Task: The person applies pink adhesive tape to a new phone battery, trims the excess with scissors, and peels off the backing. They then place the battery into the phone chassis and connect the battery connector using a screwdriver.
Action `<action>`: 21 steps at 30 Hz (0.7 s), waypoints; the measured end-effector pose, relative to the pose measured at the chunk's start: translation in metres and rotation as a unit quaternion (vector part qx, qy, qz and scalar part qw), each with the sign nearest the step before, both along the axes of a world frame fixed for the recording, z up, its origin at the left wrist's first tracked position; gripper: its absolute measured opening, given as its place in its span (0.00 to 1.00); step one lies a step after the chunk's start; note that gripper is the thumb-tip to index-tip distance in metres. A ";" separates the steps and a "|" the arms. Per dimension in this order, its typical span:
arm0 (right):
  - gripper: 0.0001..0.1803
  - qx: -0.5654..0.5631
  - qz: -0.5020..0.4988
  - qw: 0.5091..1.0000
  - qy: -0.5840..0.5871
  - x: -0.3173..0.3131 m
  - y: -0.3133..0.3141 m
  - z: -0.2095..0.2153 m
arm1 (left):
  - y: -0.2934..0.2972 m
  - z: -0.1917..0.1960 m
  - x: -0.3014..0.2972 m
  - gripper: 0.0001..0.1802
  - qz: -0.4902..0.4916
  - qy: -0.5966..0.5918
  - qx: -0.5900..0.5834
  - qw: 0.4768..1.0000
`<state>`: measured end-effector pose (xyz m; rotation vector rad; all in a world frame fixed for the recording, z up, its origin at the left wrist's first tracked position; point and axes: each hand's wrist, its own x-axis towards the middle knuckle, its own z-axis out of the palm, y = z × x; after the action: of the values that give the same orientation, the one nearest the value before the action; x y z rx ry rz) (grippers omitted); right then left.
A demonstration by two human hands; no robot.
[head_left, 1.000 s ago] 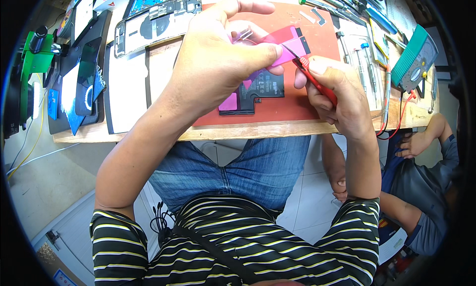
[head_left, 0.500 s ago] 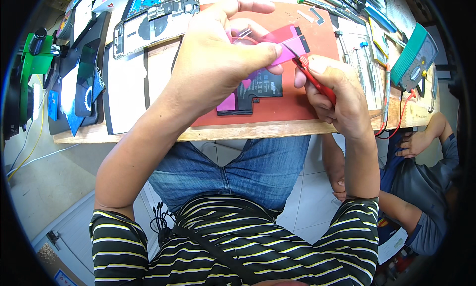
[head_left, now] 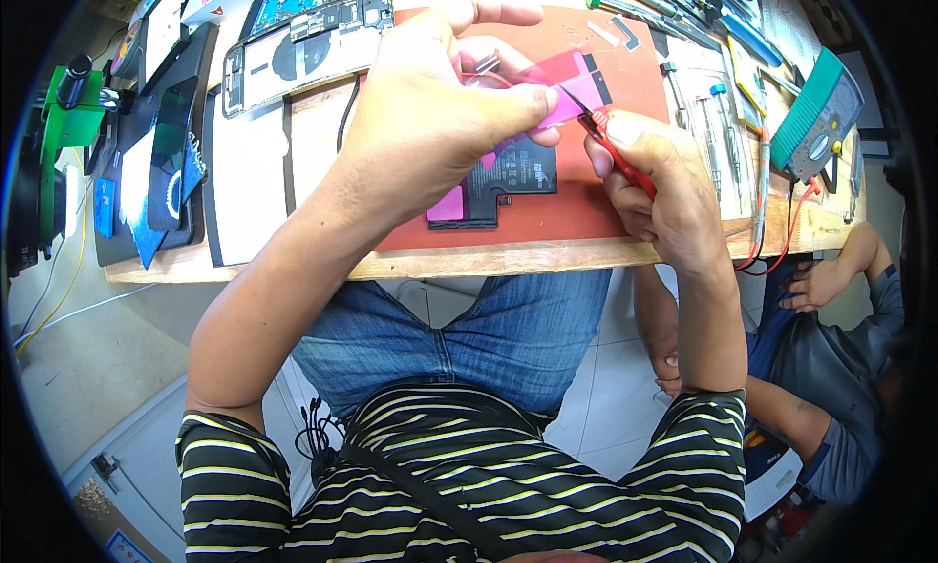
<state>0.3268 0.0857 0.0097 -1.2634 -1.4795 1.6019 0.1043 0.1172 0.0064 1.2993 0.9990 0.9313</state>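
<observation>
A translucent pink adhesive film [head_left: 576, 102] with a black end strip is pinched between the thumb and fingers of my left hand [head_left: 420, 104]; its index finger stretches out above. My right hand [head_left: 669, 187] is closed round a red cutter knife [head_left: 625, 161], its dark pointed tip up against the film near my left thumb. Whether the tip touches the film, I cannot tell. Below the left hand, a black L-shaped phone battery [head_left: 532, 172] lies on a red mat [head_left: 586, 216], partly hidden by that hand. A pink patch [head_left: 447, 204] covers the battery's lower left part.
An opened phone housing [head_left: 327, 26] lies left of my left hand. Several screwdrivers and tools [head_left: 655, 14] fill the back right, beside a green multimeter [head_left: 816, 114] with red and black leads. Another person's arm [head_left: 796, 412] shows at the lower right, below the table edge [head_left: 489, 260].
My right hand and the cutter knife have shifted very slightly. The left hand and the pink film stay almost in place.
</observation>
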 end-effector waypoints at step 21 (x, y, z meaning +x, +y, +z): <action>0.17 -0.056 -0.026 0.998 0.008 -0.001 -0.001 0.000 | -0.001 -0.002 -0.003 0.34 -0.003 -0.021 -0.039 0.999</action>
<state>0.3254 0.0845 0.0100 -1.3373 -1.3527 1.6753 0.1018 0.1165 0.0040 1.2129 0.9894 0.9030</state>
